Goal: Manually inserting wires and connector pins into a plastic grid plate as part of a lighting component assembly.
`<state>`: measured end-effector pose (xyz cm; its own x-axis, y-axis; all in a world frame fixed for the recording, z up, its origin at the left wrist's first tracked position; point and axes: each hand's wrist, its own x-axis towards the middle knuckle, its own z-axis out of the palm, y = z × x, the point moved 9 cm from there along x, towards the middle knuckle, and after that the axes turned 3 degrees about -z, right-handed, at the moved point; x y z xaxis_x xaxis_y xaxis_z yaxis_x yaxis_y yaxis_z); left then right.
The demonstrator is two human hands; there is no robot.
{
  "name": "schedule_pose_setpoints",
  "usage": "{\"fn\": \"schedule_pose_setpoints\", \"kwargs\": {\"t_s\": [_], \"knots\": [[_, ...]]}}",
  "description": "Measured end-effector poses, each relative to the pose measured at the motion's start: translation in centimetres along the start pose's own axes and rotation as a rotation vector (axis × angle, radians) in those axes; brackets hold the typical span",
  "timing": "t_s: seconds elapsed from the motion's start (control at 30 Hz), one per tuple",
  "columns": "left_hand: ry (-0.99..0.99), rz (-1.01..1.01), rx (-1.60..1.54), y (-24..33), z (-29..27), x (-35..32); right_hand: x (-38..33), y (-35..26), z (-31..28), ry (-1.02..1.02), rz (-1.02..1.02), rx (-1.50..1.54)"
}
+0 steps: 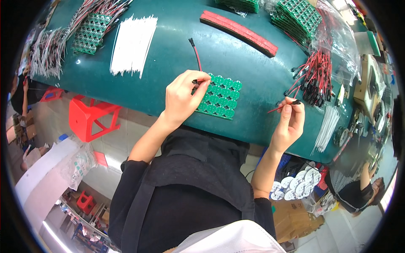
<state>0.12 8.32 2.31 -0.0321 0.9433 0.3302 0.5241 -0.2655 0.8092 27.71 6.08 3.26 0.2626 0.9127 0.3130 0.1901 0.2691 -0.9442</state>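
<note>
A green circuit board panel, made of several rows of small round boards, lies on the green table in front of me. My left hand is over its left edge, thumb and fingers pinched on a short red and black connector wire. Another connector wire stretches away from behind that hand, its black plug at the far end; its near end is hidden. To the right of the panel, my right hand is raised at the table's near edge. Its fingertips pinch a connector wire with a black plug.
A heap of red and black connector wires lies beyond my right hand, beside thin pale strips. Red blocks form a row at the back. White strips and stacked panels flank it. A red stool stands left.
</note>
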Motion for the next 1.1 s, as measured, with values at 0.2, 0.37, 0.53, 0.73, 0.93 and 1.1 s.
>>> {"fn": "schedule_pose_setpoints", "kwargs": {"t_s": [0.2, 0.37, 0.53, 0.73, 0.93, 1.1], "knots": [[0.043, 0.015, 0.042, 0.3, 0.0, -0.1, -0.2, 0.4, 0.4, -0.032, 0.033, 0.005], [0.079, 0.037, 0.036, 0.1, -0.3, -0.6, -0.4, 0.6, 1.2, -0.046, 0.064, 0.018], [0.063, 0.052, 0.061, 0.9, -0.2, -0.6, -0.6, 0.5, 1.5, -0.093, 0.047, 0.005], [0.081, 0.016, 0.052, 0.5, -0.1, -0.4, -0.4, 0.8, 2.0, -0.086, 0.014, 0.019], [0.068, 0.089, 0.176, 1.4, -0.4, 0.1, 0.1, 0.8, 2.7, -0.110, 0.016, 0.015], [0.046, 0.112, 0.190, 2.0, 0.0, -0.1, -0.9, 0.3, 2.1, -0.063, -0.160, -0.225]]}}
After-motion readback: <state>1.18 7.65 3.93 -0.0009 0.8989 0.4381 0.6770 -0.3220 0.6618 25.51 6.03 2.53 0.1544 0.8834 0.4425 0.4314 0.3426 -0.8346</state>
